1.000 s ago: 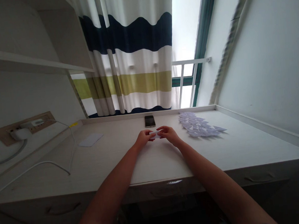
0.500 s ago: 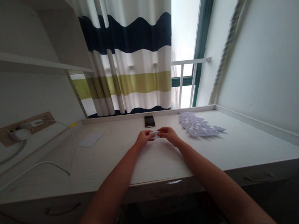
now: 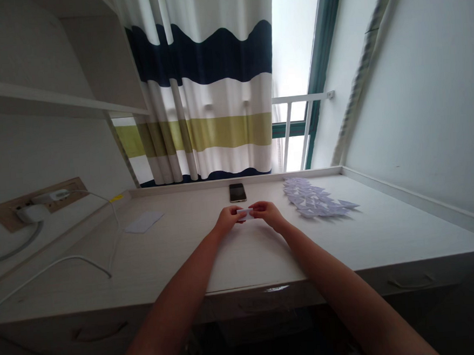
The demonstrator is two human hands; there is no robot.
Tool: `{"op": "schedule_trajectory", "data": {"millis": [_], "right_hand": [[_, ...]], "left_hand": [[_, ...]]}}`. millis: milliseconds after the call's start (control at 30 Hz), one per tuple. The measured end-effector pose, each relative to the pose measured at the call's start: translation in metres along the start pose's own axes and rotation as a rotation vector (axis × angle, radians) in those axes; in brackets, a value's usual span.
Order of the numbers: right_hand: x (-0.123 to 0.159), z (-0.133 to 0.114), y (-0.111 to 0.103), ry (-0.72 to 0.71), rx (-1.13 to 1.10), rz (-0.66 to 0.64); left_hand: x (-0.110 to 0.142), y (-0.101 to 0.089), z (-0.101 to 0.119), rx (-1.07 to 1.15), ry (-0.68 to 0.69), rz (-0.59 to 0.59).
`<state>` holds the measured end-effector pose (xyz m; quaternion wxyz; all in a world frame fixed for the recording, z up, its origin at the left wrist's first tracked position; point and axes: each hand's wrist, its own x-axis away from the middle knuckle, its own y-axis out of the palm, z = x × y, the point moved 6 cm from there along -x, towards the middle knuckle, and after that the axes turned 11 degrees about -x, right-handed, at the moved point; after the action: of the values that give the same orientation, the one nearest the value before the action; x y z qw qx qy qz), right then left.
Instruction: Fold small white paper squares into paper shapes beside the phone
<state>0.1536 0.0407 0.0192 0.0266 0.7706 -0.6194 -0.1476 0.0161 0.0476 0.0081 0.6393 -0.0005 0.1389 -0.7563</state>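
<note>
A small white piece of paper (image 3: 245, 215) is held between both hands above the middle of the desk (image 3: 243, 263). My left hand (image 3: 228, 218) pinches its left end, and my right hand (image 3: 265, 212) grips the right end. Both hands are closed, with the thumbs on the near face. Fingers cover parts of the paper, so its full shape and folds are hard to make out. Just beyond the hands lies a dark-screened phone (image 3: 237, 192). Off to the right spreads a cluster of folded white paper pieces (image 3: 313, 198) with pointed tips.
Flat white paper (image 3: 144, 222) lies at the left. A white cable (image 3: 84, 257) runs over the desk's left side from a wall socket (image 3: 39, 202). A shelf (image 3: 53, 98) overhangs the left. A raised rim (image 3: 189, 188) borders the back, below a striped curtain (image 3: 223, 102).
</note>
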Motion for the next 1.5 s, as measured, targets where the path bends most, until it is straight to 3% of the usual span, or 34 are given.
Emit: {"op": "schedule_trajectory", "data": {"millis": [367, 933, 1267, 1500], "right_hand": [[0.001, 0.002, 0.0, 0.044, 0.087, 0.04], [0.004, -0.004, 0.006, 0.014, -0.003, -0.011], [0.006, 0.002, 0.006, 0.122, -0.12, -0.01], [0.004, 0.002, 0.005, 0.081, -0.116, -0.006]], "left_hand": [[0.003, 0.003, 0.009, -0.073, 0.062, -0.037], [0.005, 0.006, 0.01, -0.039, 0.052, -0.062], [0.005, 0.003, 0.009, 0.029, 0.024, -0.032], [0.005, 0.003, 0.008, 0.029, 0.021, -0.023]]}}
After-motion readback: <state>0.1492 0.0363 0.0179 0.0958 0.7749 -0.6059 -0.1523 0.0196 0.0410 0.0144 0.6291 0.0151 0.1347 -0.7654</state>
